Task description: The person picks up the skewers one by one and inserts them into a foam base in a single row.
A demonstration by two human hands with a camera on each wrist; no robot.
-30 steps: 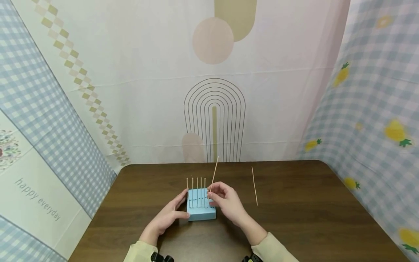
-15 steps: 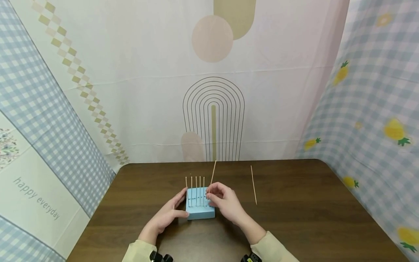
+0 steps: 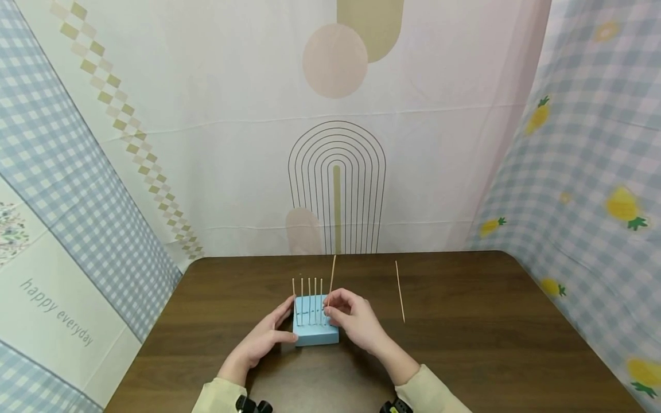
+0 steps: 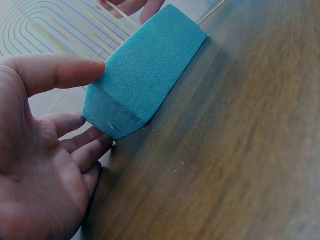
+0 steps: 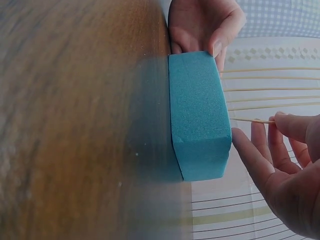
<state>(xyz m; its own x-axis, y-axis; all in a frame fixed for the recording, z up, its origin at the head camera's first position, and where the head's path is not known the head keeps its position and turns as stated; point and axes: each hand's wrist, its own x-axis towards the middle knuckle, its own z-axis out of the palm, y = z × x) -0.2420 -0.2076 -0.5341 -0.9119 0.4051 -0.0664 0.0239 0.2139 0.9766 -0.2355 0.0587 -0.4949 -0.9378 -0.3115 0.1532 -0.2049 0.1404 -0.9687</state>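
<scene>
A light blue foam block (image 3: 317,339) lies on the table. Several thin wooden sticks (image 3: 309,292) stand upright in a row along it. At its left end, my left hand (image 3: 261,343) holds the block, thumb on the front edge and fingers against the side, as the left wrist view shows in the left hand (image 4: 47,145). Between thumb and fingertips, my right hand (image 3: 356,322) pinches another wooden stick (image 3: 332,275), tilted slightly right at the right end of the row. In the right wrist view this stick's (image 5: 250,120) lower end meets the block's top edge; whether it is in the foam I cannot tell.
One loose wooden stick (image 3: 400,292) lies on the brown table (image 3: 465,338), right of the right hand. A white patterned cloth (image 3: 232,172) hangs behind the table, and blue checked cloths (image 3: 583,172) hang at the sides.
The stick in my right hand has become more upright and its top has dropped a little and moved left. My left hand keeps its hold on the block.
</scene>
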